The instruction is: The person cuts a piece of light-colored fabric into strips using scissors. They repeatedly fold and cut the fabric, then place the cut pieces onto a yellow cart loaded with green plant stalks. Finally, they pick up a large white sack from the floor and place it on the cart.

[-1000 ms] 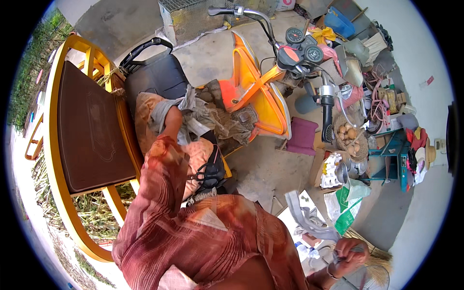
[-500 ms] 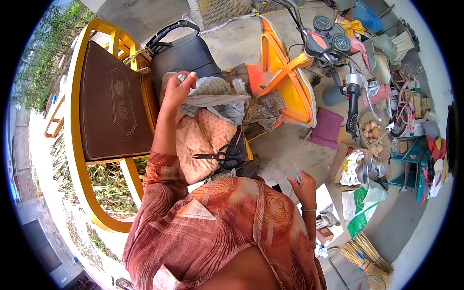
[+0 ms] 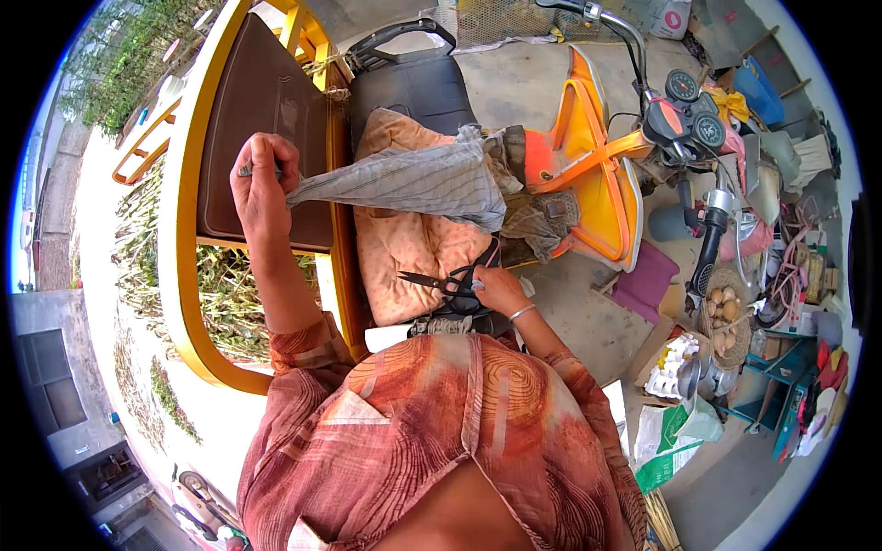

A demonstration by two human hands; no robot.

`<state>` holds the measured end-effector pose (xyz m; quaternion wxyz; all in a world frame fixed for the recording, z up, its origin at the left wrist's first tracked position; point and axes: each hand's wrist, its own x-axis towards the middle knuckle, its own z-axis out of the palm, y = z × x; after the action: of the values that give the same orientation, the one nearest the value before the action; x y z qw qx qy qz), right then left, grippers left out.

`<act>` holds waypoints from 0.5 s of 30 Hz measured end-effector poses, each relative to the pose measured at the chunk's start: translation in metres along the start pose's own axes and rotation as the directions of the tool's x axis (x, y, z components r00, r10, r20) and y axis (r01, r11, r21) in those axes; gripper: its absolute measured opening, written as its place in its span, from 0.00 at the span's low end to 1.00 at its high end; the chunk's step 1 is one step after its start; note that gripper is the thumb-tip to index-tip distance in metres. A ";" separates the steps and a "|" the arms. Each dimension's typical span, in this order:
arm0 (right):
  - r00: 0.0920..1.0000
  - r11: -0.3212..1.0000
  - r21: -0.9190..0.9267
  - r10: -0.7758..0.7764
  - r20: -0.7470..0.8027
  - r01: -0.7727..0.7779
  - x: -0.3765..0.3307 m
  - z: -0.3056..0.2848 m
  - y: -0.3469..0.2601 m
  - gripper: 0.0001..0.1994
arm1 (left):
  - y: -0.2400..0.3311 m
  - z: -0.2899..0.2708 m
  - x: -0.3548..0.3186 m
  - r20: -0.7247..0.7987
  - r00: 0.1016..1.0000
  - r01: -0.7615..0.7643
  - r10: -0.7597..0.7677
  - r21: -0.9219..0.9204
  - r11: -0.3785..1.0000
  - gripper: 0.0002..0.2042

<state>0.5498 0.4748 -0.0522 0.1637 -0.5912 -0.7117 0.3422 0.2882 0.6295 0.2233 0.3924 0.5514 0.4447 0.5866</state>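
Note:
My left hand (image 3: 265,188) is closed on one end of a grey striped cloth (image 3: 404,184), pulling it taut to the left above the seat. A small grey bit shows at its fingers. The cloth's wider end lies by the orange and yellow front of a vehicle. My right hand (image 3: 501,290) is at the handles of black scissors (image 3: 443,282), fingers drawn together. Something small and pale shows at its fingertips; I cannot tell what it is, nor whether the hand grips the scissors. Under the cloth and scissors lies a peach spotted cushion (image 3: 404,248).
A yellow-framed chair with a brown back (image 3: 266,129) stands close at my left. Handlebars with gauges (image 3: 695,101) rise at the far right. A basket of round brown things (image 3: 724,317), a purple piece (image 3: 645,280) and egg trays (image 3: 675,365) sit on the right.
My left hand has moved left, drawing the cloth out straight. My right hand has come from the right side to the scissors. The whole view has shifted.

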 end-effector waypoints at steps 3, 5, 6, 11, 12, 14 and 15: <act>0.989 0.999 -0.043 -0.025 0.142 0.031 0.017 0.008 -0.019 0.15 | -0.012 -0.024 -0.032 0.043 0.998 -0.038 0.035 0.071 0.997 0.19; 0.984 0.998 -0.003 0.057 0.168 -0.057 0.023 0.010 -0.012 0.24 | -0.014 -0.036 -0.055 0.182 0.981 0.015 -0.065 0.266 0.964 0.18; 0.987 0.997 -0.024 0.071 0.145 -0.069 0.025 0.003 -0.009 0.26 | -0.015 -0.038 -0.068 0.197 0.978 -0.018 -0.075 0.436 0.900 0.16; 0.998 0.999 -0.026 0.039 0.044 -0.038 0.047 -0.053 0.026 0.22 | -0.041 -0.046 -0.131 0.188 0.947 0.021 -0.261 0.775 0.632 0.09; 0.999 0.999 -0.006 0.035 -0.011 -0.035 0.058 -0.062 0.041 0.18 | -0.044 -0.045 -0.143 0.173 0.939 0.035 -0.298 0.813 0.582 0.09; 0.996 1.000 -0.012 -0.009 -0.089 0.008 0.090 -0.079 0.050 0.12 | -0.048 -0.045 -0.166 0.139 0.918 0.098 -0.371 0.827 0.554 0.10; 0.993 0.998 -0.038 -0.048 -0.110 0.044 0.108 -0.091 0.045 0.10 | -0.049 -0.044 -0.177 0.113 0.922 0.118 -0.371 0.829 0.547 0.09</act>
<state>0.6138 0.6072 -0.0361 0.2006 -0.5956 -0.7209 0.2922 0.2576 0.4721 0.1240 0.2343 0.6761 0.6762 0.1755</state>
